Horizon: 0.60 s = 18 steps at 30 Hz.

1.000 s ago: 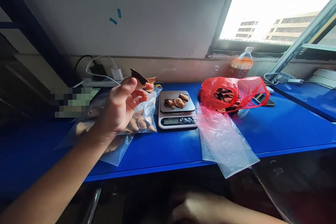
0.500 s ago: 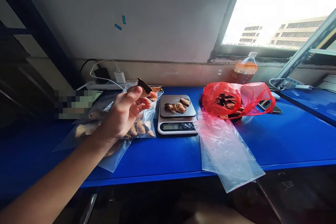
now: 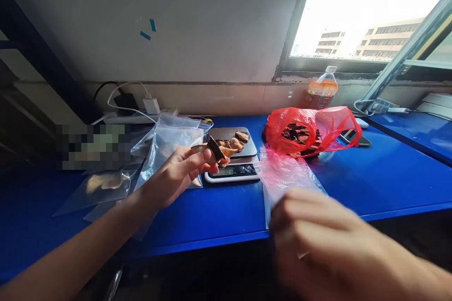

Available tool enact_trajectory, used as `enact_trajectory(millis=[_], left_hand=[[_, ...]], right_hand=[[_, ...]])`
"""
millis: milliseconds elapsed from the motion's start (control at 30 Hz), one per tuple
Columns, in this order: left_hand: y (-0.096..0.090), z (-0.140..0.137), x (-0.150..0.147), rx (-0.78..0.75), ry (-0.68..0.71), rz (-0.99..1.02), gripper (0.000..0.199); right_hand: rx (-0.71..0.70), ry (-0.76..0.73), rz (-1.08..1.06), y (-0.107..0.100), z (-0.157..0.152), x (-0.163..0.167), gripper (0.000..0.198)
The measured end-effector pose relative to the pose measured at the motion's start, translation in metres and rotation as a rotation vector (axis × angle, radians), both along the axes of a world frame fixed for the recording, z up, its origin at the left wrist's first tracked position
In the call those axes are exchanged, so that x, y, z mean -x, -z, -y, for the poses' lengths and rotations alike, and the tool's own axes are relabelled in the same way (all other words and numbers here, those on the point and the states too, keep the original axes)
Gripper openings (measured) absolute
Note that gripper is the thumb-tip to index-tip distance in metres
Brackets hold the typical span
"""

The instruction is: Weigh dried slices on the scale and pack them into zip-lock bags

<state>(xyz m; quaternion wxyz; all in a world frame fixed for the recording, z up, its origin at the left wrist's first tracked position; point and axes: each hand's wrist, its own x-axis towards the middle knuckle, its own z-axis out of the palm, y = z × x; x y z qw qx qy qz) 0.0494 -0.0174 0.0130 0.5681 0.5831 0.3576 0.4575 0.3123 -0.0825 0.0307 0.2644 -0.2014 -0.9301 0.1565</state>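
Note:
My left hand [image 3: 187, 171] is closed on dried, curled, bark-like brown pieces [image 3: 216, 149], one dark and at least one lighter, in front of the scale's left side. Several similar pieces [image 3: 237, 143] lie on the plate of a small kitchen scale [image 3: 231, 178], partly hidden by those in my hand. Its display is lit, but I cannot read it surely. My right hand [image 3: 318, 235] is in the near right foreground, smeared by motion, its fingers bent; what they hold, if anything, is hidden. Behind it lie clear plastic bags [image 3: 282, 174].
An open red plastic bag [image 3: 275, 124] of dark dried pieces stands right of the scale, near a phone [image 3: 356, 137]. Filled clear zip bags [image 3: 109, 183] lie at the left. A drink bottle [image 3: 322, 88] stands by the window. The blue table's front edge [image 3: 212, 240] is near.
My left hand has moved right and down with its dried pieces, towards the scale. My right hand has come into view at the lower right. The view has shifted slightly.

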Motion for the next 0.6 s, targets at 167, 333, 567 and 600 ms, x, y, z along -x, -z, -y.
enact_trajectory(millis=[167, 333, 567, 600], left_hand=[[-0.003, -0.002, -0.001, -0.023, -0.036, -0.017, 0.029], [-0.003, -0.002, -0.001, 0.028, -0.063, -0.008, 0.030], [0.004, -0.005, -0.006, 0.137, -0.030, 0.017, 0.031], [0.004, -0.005, -0.006, 0.130, -0.023, 0.031, 0.030]], right_hand=[[-0.077, 0.042, -0.254, -0.019, -0.092, 0.038, 0.007], [0.023, -0.084, -0.312, 0.007, -0.116, 0.061, 0.009], [0.046, 0.044, -0.374, 0.025, -0.108, 0.054, 0.009], [0.036, 0.059, -0.378, 0.022, -0.109, 0.053, 0.009]])
